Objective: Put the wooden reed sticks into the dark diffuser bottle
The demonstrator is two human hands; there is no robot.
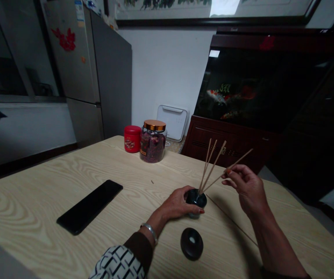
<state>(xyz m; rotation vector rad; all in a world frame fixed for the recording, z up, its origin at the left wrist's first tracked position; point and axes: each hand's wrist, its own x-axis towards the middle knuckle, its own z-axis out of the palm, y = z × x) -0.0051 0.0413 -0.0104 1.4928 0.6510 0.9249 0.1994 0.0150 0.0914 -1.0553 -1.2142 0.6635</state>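
My left hand (181,202) wraps around a small dark glass bottle (198,199) that stands on the table. Several thin wooden sticks (212,166) rise out of its mouth, like diffuser reeds. Between thumb and fingers, my right hand (244,186) pinches one stick (216,180), which slants to the right with its lower end at the bottle's mouth. Another thin stick (232,221) lies flat on the table, running toward my right forearm. In front of the bottle rests a round dark cap (191,243) with a pale spot in its middle.
A black phone (90,206) lies to the left on the wooden table (39,186). Toward the far edge stand a red canister (132,139) and a glass jar (153,144) with a copper-coloured lid. Behind are a fridge (111,77) and a fish tank (242,85).
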